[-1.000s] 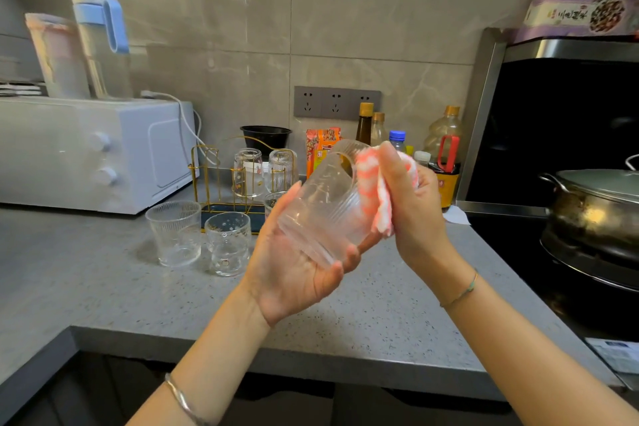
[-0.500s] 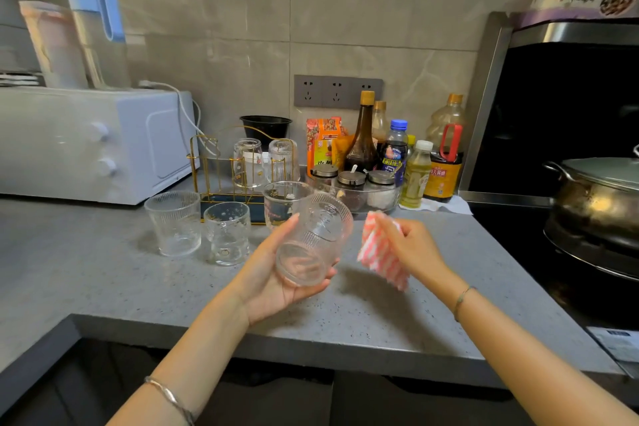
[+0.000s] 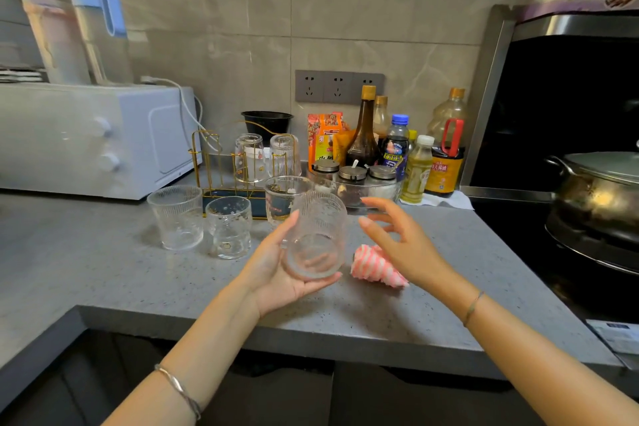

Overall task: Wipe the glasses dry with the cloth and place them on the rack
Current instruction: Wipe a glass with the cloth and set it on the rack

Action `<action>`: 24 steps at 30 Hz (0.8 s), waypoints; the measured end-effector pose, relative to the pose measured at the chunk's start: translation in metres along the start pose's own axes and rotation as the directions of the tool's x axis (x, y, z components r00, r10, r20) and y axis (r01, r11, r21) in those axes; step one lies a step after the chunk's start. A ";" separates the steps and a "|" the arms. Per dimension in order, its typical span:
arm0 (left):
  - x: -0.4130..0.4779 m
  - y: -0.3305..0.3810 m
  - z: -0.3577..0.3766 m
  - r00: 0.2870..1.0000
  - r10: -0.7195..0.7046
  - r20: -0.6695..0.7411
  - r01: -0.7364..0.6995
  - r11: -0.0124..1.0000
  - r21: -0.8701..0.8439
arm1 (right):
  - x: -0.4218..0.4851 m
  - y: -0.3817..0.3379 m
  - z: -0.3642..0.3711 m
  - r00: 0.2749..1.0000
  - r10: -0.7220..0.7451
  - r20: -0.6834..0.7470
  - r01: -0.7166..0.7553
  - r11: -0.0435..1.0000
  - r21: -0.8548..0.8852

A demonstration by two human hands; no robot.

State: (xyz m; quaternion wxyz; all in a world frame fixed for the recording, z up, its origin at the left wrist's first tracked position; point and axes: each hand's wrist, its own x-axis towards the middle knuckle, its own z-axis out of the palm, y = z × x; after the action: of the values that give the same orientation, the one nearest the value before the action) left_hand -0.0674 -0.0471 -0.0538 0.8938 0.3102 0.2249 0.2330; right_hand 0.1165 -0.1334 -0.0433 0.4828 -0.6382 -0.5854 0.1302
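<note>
A clear ribbed glass tumbler is held in the left hand above the grey speckled table. It is tilted, with the base toward the camera and the mouth pointing away; the thumb is laid along its left side and the fingers are curled under the base. The right hand is held wide open just right of the tumbler, fingers spread, nothing gripped and no contact with the glass seen. A crumpled pink-and-white striped cloth is seen lying on the table below the right hand, just beside the held tumbler; whether the hand touches it cannot be told. A gold wire rack is set at the back of the table, beside a white microwave oven, with two clear glasses hung upside down on its right side. Three more glasses are stood upright on the table in front of the rack: a ribbed glass at left, a dotted glass just beside it, and a printed glass partly hidden behind the held tumbler. A cluster of sauce bottles is noted right of the rack, and a lidded metal pot at far right
</note>
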 end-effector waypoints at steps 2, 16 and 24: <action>-0.003 0.002 0.006 0.999 0.035 0.031 -0.035 0.999 -0.001 | -0.013 -0.022 0.004 0.993 -0.111 0.038 0.110 0.993 0.038; -0.039 0.059 0.015 0.975 0.218 0.051 -0.217 0.976 -0.028 | 0.024 -0.104 0.044 0.841 -0.535 0.085 0.534 0.794 -0.291; -0.042 0.116 -0.008 0.968 0.249 0.039 -0.252 0.949 0.191 | 0.083 -0.138 0.062 0.835 -0.546 0.066 0.550 0.827 -0.113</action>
State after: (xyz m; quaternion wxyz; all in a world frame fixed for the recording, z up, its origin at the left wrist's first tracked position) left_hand -0.1373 0.0139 0.0284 0.8240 0.4237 0.1989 0.3193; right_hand 0.0087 -0.0530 0.0654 0.4490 -0.4707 -0.7583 -0.0414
